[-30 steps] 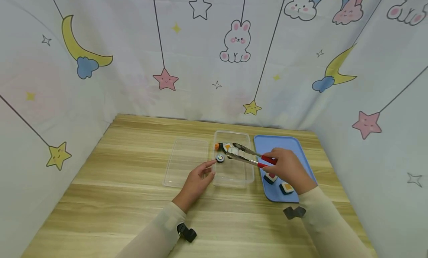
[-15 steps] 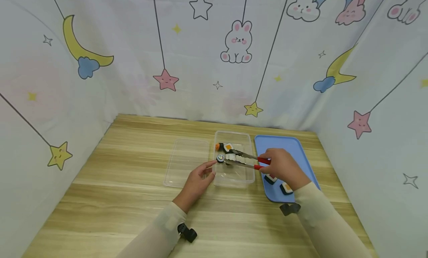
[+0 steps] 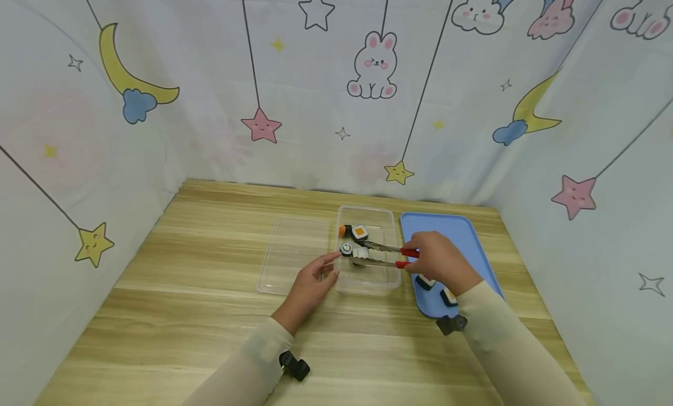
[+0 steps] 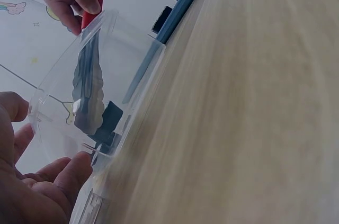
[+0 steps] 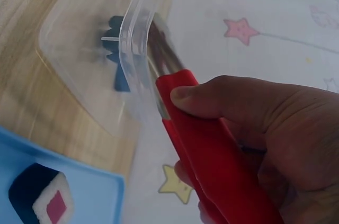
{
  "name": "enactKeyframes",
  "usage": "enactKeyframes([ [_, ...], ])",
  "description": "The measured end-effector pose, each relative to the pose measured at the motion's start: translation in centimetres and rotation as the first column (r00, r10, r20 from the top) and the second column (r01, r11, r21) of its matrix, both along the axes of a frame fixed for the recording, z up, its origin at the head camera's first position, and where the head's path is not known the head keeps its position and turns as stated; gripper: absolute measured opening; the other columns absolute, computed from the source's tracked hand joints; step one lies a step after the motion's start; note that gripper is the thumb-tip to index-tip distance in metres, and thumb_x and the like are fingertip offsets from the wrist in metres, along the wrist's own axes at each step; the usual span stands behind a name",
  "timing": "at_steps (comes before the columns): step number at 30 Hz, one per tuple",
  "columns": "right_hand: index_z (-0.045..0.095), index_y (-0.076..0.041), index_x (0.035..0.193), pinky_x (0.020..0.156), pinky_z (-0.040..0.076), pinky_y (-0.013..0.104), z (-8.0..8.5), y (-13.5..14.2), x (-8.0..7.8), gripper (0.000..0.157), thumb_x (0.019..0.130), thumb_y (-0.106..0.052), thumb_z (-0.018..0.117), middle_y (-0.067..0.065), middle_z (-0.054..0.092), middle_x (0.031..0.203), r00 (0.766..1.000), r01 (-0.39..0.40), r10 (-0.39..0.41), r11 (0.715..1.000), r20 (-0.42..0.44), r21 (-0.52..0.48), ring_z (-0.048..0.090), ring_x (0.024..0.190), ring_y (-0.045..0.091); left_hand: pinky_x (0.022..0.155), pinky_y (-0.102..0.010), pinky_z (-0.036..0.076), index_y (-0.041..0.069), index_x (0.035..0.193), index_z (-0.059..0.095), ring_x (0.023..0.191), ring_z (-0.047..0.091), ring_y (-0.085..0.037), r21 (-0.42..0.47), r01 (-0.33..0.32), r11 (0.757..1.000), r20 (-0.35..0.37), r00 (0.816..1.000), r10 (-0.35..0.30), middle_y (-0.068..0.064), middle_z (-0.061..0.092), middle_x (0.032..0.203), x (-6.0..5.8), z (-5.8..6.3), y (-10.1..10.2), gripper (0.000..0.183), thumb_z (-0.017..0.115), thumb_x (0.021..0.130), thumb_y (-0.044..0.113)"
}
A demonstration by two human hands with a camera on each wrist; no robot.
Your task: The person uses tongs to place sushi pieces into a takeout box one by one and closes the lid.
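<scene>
Tongs (image 5: 212, 150): metal, red handles. Our right hand (image 3: 441, 260) has its fingers clamped round these handles.
White-topped sushi piece (image 3: 360, 252): inside the clear box (image 3: 375, 277), between the tong tips; we cannot tell whether they pinch it.
Also in the box: round roll (image 3: 346, 249), just beside that piece; yellow-centred piece (image 3: 360, 232) and orange-ended piece (image 3: 343, 231), farther back.
Left hand (image 3: 309, 283): fingers apart, touching the box's left side.
Blue tray (image 3: 436, 225), right of the box: two sushi pieces (image 3: 448, 297) visible.
Clear lid (image 3: 294, 257): flat on the worktop (image 3: 158, 324), left of the box.
Handling: we judge the white-topped piece light, slightly soft and liable to slip from smooth metal; best taken across mid-sides, gently. The box looks thin, light and apt to slide; we would steady it by wall or rim.
</scene>
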State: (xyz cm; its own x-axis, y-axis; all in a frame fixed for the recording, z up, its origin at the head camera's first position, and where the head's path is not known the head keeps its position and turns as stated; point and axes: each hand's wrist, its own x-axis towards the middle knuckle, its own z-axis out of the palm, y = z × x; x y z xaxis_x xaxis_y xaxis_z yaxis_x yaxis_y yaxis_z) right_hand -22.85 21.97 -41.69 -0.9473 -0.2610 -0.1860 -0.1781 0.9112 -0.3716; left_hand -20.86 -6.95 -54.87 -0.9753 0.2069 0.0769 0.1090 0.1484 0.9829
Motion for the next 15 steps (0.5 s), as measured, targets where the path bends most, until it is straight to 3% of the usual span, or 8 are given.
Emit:
enactKeyframes([
  [8,0.076,-0.003,0.119,0.058,0.05,0.03,0.27,-0.38,0.04,0.038,0.083,-0.012,0.085,0.007,0.07,0.109,0.997,-0.045,0.048,0.998,-0.055,0.044,0.059,0.063,0.01,0.11,-0.059,0.043,0.015,0.144,0.063,0.129,0.061,-0.03,-0.001,-0.001,1.0,0.007,1.0,0.001,-0.005,0.059,0.148,0.05,0.01,0.0,0.042,0.067,0.102,0.019],
  [15,0.078,-0.008,0.115,0.059,0.05,0.03,0.15,-0.21,-0.11,0.034,0.083,-0.015,0.087,0.004,0.069,0.101,0.995,-0.072,0.077,0.994,-0.061,0.083,0.058,0.064,0.011,0.109,-0.057,0.044,0.015,0.144,0.063,0.129,0.061,-0.03,0.0,-0.001,1.0,0.004,1.0,0.001,-0.004,0.059,0.148,-0.02,0.02,0.05,0.043,0.067,0.101,0.017],
])
